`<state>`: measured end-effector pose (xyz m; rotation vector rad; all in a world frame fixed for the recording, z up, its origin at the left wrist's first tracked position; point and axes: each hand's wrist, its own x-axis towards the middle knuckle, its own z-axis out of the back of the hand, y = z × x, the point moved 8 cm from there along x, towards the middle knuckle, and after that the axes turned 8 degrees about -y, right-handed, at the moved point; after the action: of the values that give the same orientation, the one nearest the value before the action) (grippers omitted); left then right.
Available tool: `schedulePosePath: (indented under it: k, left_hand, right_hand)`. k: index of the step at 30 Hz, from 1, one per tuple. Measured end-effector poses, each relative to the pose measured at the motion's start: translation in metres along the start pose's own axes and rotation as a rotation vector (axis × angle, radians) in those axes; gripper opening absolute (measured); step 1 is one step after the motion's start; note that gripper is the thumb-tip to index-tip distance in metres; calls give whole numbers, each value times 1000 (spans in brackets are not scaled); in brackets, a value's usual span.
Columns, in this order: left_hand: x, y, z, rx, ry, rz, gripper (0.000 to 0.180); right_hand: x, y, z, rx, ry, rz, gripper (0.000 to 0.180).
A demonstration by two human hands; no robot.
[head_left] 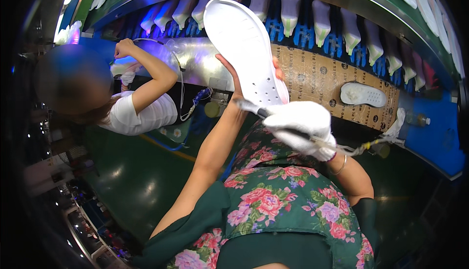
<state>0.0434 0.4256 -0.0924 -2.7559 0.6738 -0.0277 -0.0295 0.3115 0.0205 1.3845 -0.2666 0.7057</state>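
Note:
A large white shoe sole [239,39] stands raised in front of me, its dotted end with small holes pointing down. Bare fingers of my left hand [236,81] wrap its two edges, thumb on the left and fingertips on the right. My right hand [303,125], in a white glove, is closed round a slim, dark-handled tool [264,113]. Its pale tip is blurred, so I cannot tell its exact kind; it lies just below the sole's lower end. A thin cord [359,149] trails from beside the glove toward the right.
Another white sole [363,94] lies on the brown cardboard [312,81] to the right. Behind, a row of shoe forms [321,22] stands on blue holders. A co-worker [141,100] in a white top works at the left. A clear bottle [417,119] lies on the blue surface, far right.

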Motion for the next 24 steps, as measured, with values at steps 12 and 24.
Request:
schedulePosePath:
  k: [12, 24]
  left_hand:
    - [18, -14, 3, 105, 32, 65, 120]
    - [25, -1, 18, 99, -49, 410, 115]
  right_hand:
    - [-4, -10, 0, -201, -14, 7, 35]
    - [-7, -10, -19, -272, 201, -44, 18]
